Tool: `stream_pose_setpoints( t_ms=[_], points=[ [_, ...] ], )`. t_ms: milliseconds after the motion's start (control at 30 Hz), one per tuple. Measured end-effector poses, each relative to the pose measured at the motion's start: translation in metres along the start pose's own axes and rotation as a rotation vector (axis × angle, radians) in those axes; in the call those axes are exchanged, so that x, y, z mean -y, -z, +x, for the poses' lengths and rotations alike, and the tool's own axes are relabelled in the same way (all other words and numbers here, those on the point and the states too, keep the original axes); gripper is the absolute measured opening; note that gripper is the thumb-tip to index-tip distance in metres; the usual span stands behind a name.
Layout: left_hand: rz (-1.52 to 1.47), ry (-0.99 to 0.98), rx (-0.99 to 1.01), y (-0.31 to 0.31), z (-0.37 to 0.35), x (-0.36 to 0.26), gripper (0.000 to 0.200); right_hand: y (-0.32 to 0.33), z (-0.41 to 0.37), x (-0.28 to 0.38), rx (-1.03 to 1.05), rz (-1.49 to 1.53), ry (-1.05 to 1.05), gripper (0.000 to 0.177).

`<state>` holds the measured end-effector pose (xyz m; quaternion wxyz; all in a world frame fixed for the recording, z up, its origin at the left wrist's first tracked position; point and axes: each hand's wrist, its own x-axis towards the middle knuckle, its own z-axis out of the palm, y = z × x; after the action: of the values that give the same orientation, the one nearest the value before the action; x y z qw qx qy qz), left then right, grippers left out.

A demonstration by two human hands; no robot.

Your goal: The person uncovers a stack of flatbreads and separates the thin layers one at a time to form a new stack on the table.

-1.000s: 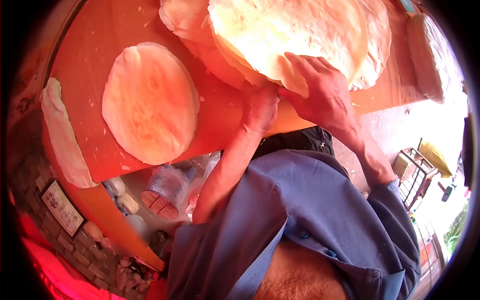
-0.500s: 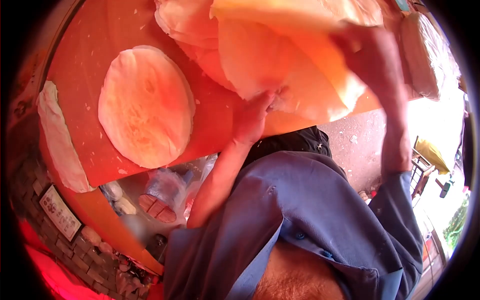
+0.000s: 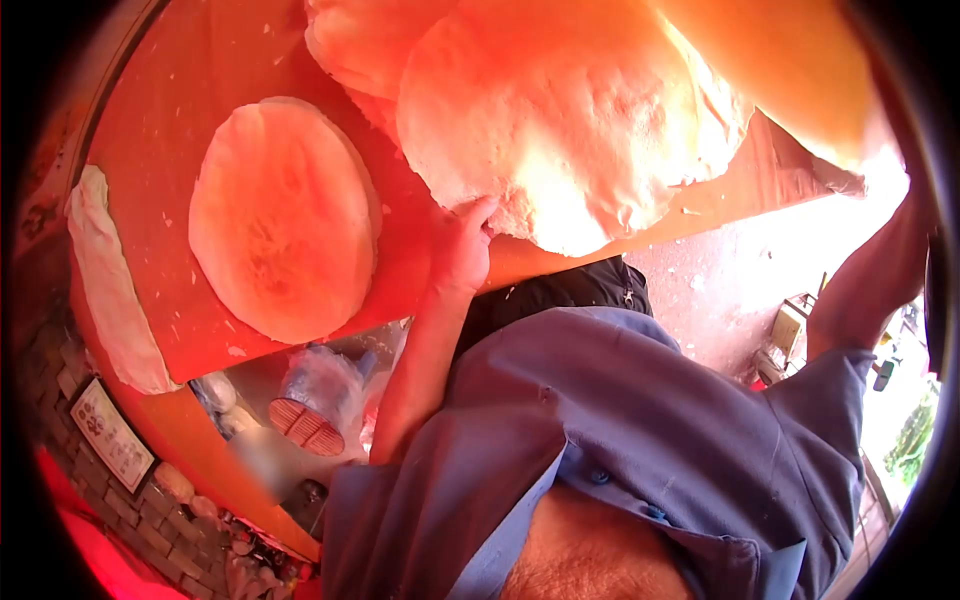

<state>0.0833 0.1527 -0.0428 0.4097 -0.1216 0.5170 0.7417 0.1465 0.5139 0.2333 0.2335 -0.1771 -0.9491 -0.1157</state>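
Note:
My left hand (image 3: 465, 248) is closed at the near edge of a large, thin, pale sheet (image 3: 550, 120) that looks like flatbread or dough, its thumb pressing on the rim. Far to the right, my right hand (image 3: 888, 165) is partly lost in glare and the dark frame edge. It grips a second thin sheet (image 3: 780, 75), raised and glowing yellow-orange. Its fingers are hard to make out. Below lie more pale sheets (image 3: 365, 45), overlapping. To the left, a round stack of similar sheets (image 3: 283, 220) rests on the reddish tabletop (image 3: 410, 215).
A folded pale strip (image 3: 115, 285) lies along the table's left edge. Beneath the table are a plastic-wrapped bundle (image 3: 315, 395) and a black bag (image 3: 560, 295). A framed sign (image 3: 112, 435) stands at lower left, and a small wooden stand (image 3: 790, 325) is at right.
My right hand has swung outward to the right, drawing the raised sheet off the one below, whose bumpy surface now shows. My left hand has shifted slightly left and down.

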Motion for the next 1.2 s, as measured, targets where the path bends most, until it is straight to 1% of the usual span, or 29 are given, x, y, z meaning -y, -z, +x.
stream_pose_setpoints(
  t_ms=[67,100,133,167,200,233,300,367,433,467,600,700,767,800,833,867,900,933,967,1000,1033,1067,1100,1133,1167,1200],
  points=[
    [-0.019,-0.017,-0.004,-0.013,-0.008,-0.008,0.012,0.000,-0.033,0.050,0.306,0.063,-0.011,0.023],
    [-0.022,-0.022,-0.011,-0.015,-0.010,-0.008,0.012,-0.006,-0.044,0.089,0.324,0.206,0.123,0.012],
    [-0.101,-0.059,0.023,-0.016,-0.012,-0.008,0.009,-0.019,-0.056,0.129,0.340,0.351,0.259,0.009],
    [-0.179,-0.097,0.056,-0.018,-0.015,-0.009,0.007,-0.040,-0.072,0.152,0.485,0.373,0.232,0.009],
    [-0.232,-0.090,0.091,-0.026,-0.020,-0.015,0.012,-0.072,-0.096,0.171,0.550,0.422,0.245,0.007],
    [-0.231,-0.093,0.084,-0.022,-0.020,-0.015,0.012,-0.097,-0.118,0.186,0.617,0.469,0.254,0.006],
    [-0.197,-0.067,0.182,-0.019,-0.021,-0.016,0.022,-0.110,-0.136,0.198,0.624,0.607,0.243,0.008],
    [-0.169,-0.068,0.163,-0.023,-0.027,-0.020,0.023,-0.107,-0.137,0.202,0.624,0.572,0.225,0.011],
    [-0.236,-0.030,0.169,-0.029,-0.031,-0.024,0.025,-0.097,-0.126,0.206,0.594,0.573,0.223,0.012],
    [-0.256,-0.032,0.217,-0.022,-0.027,-0.018,0.024,-0.099,-0.123,0.212,0.577,0.586,0.255,0.013],
    [-0.180,-0.031,0.143,-0.014,-0.025,-0.014,0.023,-0.109,-0.128,0.226,0.615,0.606,0.223,0.014],
    [-0.190,-0.018,0.156,-0.020,-0.031,-0.018,0.023,-0.119,-0.127,0.222,0.604,0.645,0.216,0.018],
    [-0.239,-0.110,0.207,-0.028,-0.031,-0.024,0.032,-0.115,-0.113,0.232,0.617,0.699,0.199,0.024],
    [-0.235,-0.110,0.207,-0.012,-0.021,-0.014,0.032,-0.118,-0.117,0.237,0.605,0.693,0.186,0.031],
    [-0.320,-0.211,0.480,0.017,-0.004,0.006,0.035,-0.114,-0.118,0.237,0.601,0.695,0.187,0.031],
    [-0.404,-0.311,0.753,0.032,0.005,0.016,0.039,-0.105,-0.120,0.236,0.573,0.782,0.142,0.034],
    [-0.405,-0.315,0.751,0.021,-0.002,0.006,0.039,-0.098,-0.121,0.236,0.546,0.869,0.097,0.036],
    [-0.420,-0.158,0.423,-0.004,-0.019,-0.013,0.039,-0.092,-0.119,0.236,0.539,0.879,0.103,0.041],
    [-0.425,0.006,0.098,-0.024,-0.031,-0.028,0.039,-0.092,-0.121,0.237,0.544,0.877,0.099,0.041],
    [-0.424,-0.046,0.117,-0.035,-0.035,-0.036,0.046,-0.093,-0.123,0.241,0.560,0.789,0.070,0.041],
    [-0.424,-0.044,0.119,-0.033,-0.033,-0.035,0.046,-0.094,-0.123,0.244,0.572,0.704,0.044,0.041],
    [-0.416,-0.039,0.177,-0.030,-0.029,-0.033,0.048,-0.094,-0.121,0.246,0.544,0.639,0.005,0.036],
    [-0.407,-0.037,0.235,-0.026,-0.025,-0.032,0.050,-0.100,-0.122,0.242,0.540,0.642,0.009,0.036],
    [-0.398,-0.033,0.292,-0.023,-0.021,-0.032,0.052,-0.109,-0.123,0.231,0.559,0.744,0.024,0.032],
    [-0.398,-0.034,0.293,-0.021,-0.018,-0.032,0.052,-0.114,-0.124,0.225,0.582,0.843,0.037,0.027],
    [-0.426,0.000,0.309,-0.018,-0.016,-0.033,0.053,-0.103,-0.110,0.219,0.801,1.301,-0.208,0.019]
  ],
)
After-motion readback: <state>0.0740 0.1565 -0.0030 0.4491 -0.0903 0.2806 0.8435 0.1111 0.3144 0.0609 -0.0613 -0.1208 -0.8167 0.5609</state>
